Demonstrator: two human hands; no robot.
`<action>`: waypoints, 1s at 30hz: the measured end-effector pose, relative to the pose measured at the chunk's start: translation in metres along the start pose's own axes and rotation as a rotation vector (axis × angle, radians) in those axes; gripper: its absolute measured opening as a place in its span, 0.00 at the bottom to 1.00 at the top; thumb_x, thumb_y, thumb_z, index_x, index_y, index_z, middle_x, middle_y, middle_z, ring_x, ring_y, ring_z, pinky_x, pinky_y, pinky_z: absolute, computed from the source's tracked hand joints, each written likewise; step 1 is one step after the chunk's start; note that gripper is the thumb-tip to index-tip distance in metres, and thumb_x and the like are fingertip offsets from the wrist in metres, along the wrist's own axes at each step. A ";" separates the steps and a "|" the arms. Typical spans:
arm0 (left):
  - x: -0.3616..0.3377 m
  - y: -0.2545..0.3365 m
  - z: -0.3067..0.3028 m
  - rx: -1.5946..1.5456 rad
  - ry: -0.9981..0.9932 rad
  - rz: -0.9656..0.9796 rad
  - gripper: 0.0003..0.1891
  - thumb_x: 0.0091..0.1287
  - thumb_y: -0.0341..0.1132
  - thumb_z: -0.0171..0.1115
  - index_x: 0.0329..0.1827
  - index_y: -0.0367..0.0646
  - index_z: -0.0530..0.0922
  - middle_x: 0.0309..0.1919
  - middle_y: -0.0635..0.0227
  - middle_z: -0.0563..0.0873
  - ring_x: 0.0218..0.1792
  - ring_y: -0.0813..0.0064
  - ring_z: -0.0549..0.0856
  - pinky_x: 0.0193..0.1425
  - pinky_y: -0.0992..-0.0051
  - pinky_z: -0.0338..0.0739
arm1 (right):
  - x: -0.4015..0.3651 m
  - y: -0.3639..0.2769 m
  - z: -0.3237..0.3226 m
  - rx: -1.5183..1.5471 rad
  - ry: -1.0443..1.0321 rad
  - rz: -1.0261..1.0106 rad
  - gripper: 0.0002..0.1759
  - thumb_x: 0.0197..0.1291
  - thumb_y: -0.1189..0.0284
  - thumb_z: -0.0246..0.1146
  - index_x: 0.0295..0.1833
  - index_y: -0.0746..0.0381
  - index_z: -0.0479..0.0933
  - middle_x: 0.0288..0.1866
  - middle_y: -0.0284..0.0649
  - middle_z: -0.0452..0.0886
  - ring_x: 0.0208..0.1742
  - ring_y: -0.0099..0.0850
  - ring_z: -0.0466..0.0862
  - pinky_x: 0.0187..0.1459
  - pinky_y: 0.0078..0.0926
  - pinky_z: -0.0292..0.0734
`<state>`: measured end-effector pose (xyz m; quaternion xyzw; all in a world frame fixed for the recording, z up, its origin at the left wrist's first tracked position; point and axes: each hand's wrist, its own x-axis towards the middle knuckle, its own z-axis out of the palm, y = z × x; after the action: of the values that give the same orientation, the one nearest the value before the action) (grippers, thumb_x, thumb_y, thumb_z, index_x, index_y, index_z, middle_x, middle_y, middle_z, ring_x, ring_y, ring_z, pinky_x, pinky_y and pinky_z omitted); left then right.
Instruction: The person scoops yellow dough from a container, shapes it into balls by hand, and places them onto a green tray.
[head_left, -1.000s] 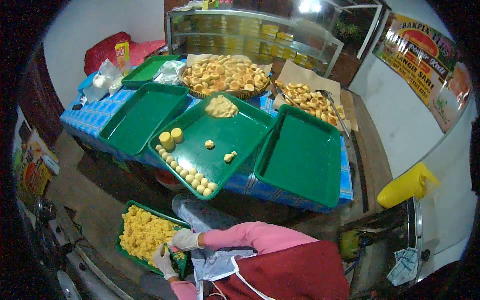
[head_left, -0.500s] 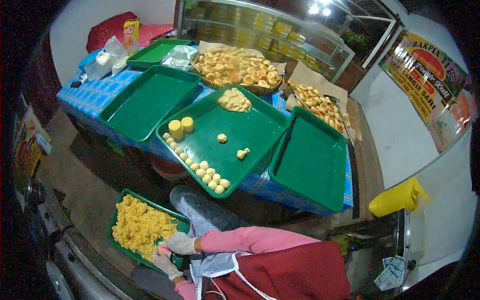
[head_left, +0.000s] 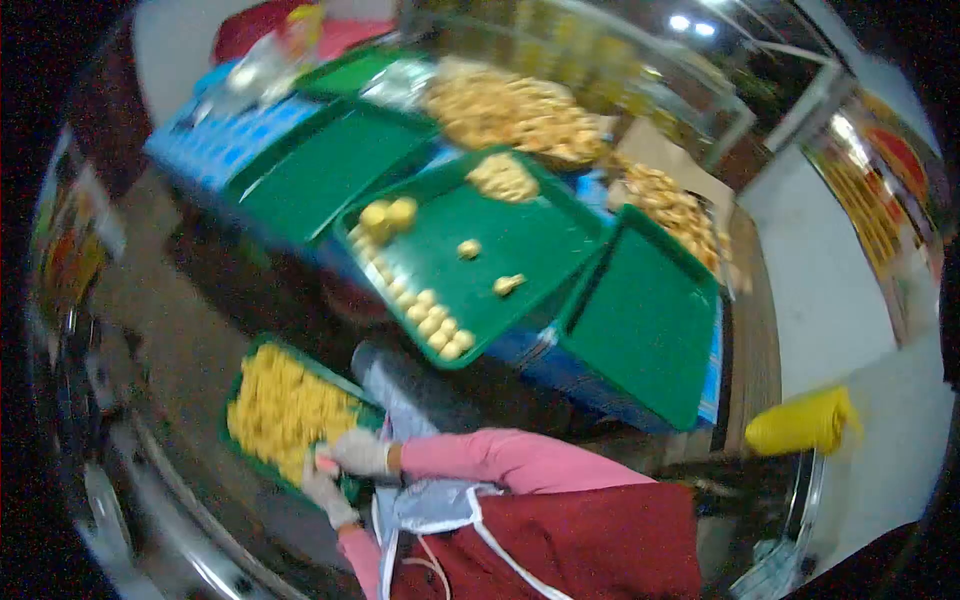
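Note:
Two gloved hands meet at the near edge of a green tray (head_left: 361,384) heaped with crumbly yellow filling (head_left: 290,400), low on the left. My left hand (head_left: 326,496) and my right hand (head_left: 362,453) are closed around a small pink object (head_left: 326,465), mostly hidden by the fingers; its kind I cannot make out. On the table, a larger green tray (head_left: 430,270) carries rows of pale dough balls (head_left: 436,325), two yellow cylinders (head_left: 388,216), a mound of dough (head_left: 503,178) and two small dough pieces (head_left: 469,249).
Two more green trays, one left (head_left: 330,170) and one right (head_left: 640,320), flank the middle one. Behind them are a basket of baked pastries (head_left: 515,110) and more pastries on paper (head_left: 665,205). A glass case stands at the back. A yellow roll (head_left: 800,422) lies at right.
The view has shifted and blurred, so the table and its trays sit farther right. My hands stay together at the filling tray, around the small pink object.

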<state>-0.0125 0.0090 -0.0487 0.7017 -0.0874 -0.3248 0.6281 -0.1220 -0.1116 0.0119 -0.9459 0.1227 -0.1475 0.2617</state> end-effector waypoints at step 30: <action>-0.054 0.048 0.019 0.799 0.322 0.438 0.17 0.53 0.29 0.66 0.46 0.38 0.75 0.44 0.49 0.76 0.43 0.43 0.80 0.45 0.53 0.76 | 0.048 0.014 0.012 0.435 -0.246 0.494 0.18 0.47 0.62 0.76 0.34 0.62 0.77 0.32 0.49 0.83 0.37 0.47 0.84 0.37 0.43 0.77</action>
<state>-0.0513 0.0129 0.0156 0.8946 -0.2525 -0.0132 0.3685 -0.0756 -0.1329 0.0053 -0.8203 0.2811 0.0124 0.4979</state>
